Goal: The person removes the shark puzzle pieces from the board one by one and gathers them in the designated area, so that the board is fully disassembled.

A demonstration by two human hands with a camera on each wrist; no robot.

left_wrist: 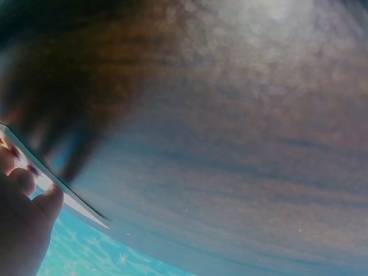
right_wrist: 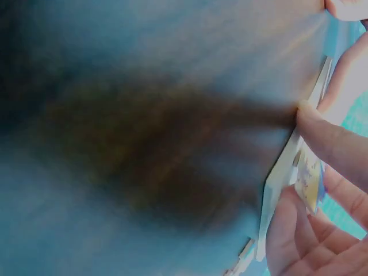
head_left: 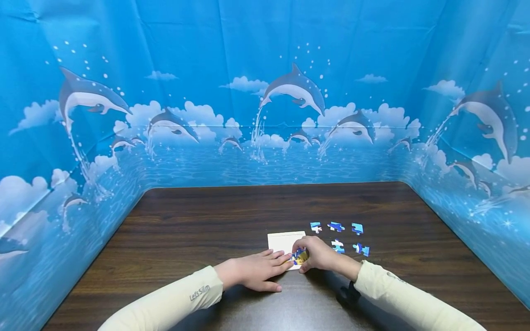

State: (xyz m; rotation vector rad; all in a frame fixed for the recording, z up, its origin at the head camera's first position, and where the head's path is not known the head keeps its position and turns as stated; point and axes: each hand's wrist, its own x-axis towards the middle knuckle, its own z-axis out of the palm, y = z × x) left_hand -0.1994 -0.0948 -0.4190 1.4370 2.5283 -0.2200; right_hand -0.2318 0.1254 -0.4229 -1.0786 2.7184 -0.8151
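A small white puzzle tray [head_left: 281, 241] lies on the table in front of me. My left hand [head_left: 262, 270] rests on its lower left part, fingers stretched out flat, the thumb out to the side on the table. At the tray's lower right corner my right hand [head_left: 320, 255] grips a yellow and blue puzzle piece [head_left: 301, 256] between thumb and curled fingers. In the right wrist view that piece [right_wrist: 310, 181] is tilted up from the tray's edge [right_wrist: 278, 184]. Fingers partly hide the pieces inside the tray.
Several loose blue and white puzzle pieces [head_left: 336, 226] lie on the dark wooden table [head_left: 198, 216], right of the tray. A dolphin-print curtain [head_left: 273, 165] surrounds the table's back and sides. A dark band [head_left: 349, 294] hangs under the right wrist.
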